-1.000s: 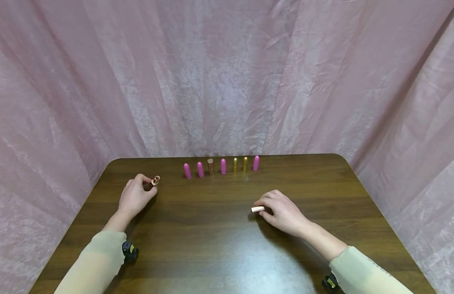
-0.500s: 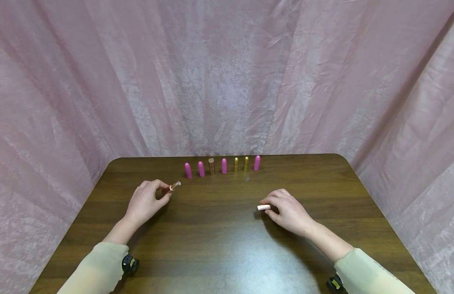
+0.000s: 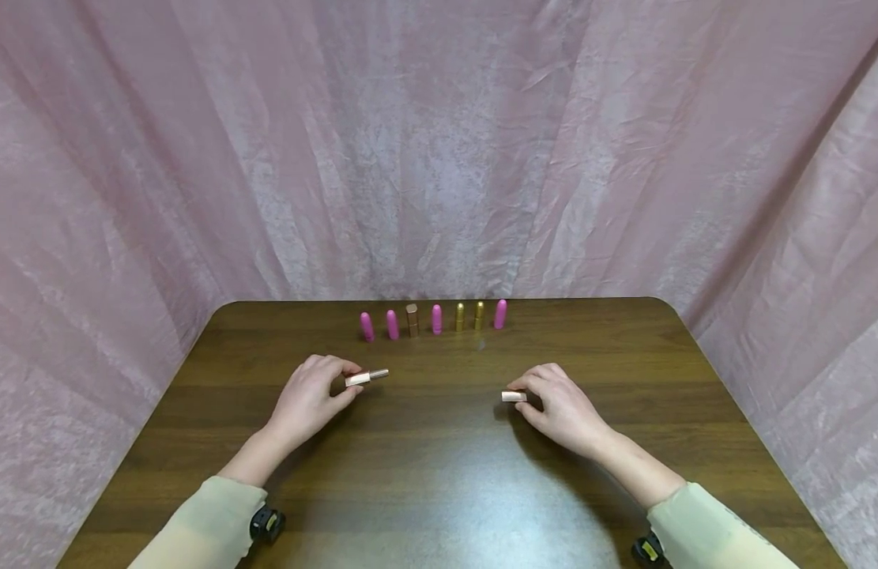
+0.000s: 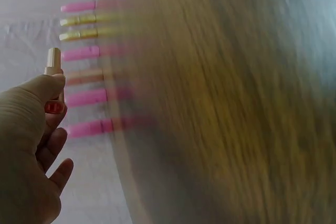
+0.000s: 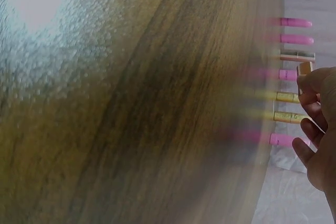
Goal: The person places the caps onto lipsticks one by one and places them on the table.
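Observation:
In the head view my left hand (image 3: 312,397) pinches an uncapped rose-gold lipstick (image 3: 358,380) between thumb and fingers. The lipstick lies nearly level, its narrower metal inner tube facing right. The left wrist view shows the same lipstick (image 4: 53,61) with a reddish base end near the fingers. Across a gap, my right hand (image 3: 563,407) pinches a short rose-gold lipstick cap (image 3: 513,396), pointed left toward the lipstick. Part of the cap is hidden by the fingers; in the right wrist view its end (image 5: 304,68) shows above the thumb.
Along the far edge of the brown wooden table (image 3: 439,466) stands a row of closed lipsticks: several pink ones (image 3: 436,319), two gold ones (image 3: 460,317) and one rose-gold one (image 3: 412,320). A pink curtain (image 3: 439,158) hangs behind and at both sides.
My left hand has moved right and slightly nearer, turning the lipstick from facing the camera to pointing right. My right hand has shifted slightly right, still holding the cap.

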Demonstrator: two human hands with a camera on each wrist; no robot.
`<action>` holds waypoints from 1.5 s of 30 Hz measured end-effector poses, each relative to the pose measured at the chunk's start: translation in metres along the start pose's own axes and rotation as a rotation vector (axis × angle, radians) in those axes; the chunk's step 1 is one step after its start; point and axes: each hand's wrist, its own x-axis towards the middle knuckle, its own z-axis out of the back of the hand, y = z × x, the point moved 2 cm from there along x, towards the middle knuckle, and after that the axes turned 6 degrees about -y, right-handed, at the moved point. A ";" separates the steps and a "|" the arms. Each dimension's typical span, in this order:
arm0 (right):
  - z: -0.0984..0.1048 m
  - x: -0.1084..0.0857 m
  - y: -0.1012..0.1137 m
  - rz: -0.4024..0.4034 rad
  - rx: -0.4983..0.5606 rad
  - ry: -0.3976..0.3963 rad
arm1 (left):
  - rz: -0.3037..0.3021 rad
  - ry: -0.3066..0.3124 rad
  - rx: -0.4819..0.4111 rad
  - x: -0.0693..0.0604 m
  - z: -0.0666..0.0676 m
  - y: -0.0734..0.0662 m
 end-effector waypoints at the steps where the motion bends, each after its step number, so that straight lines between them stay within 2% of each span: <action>1: 0.000 0.000 0.000 -0.003 0.003 -0.004 | -0.007 0.004 -0.003 0.000 -0.001 -0.004; 6: -0.001 0.000 0.000 -0.008 0.004 -0.018 | -0.066 0.022 -0.015 0.003 -0.005 -0.022; 11: -0.002 0.000 0.000 -0.004 0.013 -0.023 | -0.139 0.015 -0.023 0.005 -0.011 -0.039; 17: -0.002 0.001 0.003 0.004 0.028 -0.021 | -0.199 0.019 -0.033 0.008 -0.017 -0.058; 34: -0.011 0.008 0.023 0.050 0.069 -0.022 | -0.255 0.047 -0.044 0.015 -0.034 -0.095; 45: -0.013 0.010 0.028 0.077 0.085 -0.044 | -0.255 0.050 -0.042 0.015 -0.041 -0.104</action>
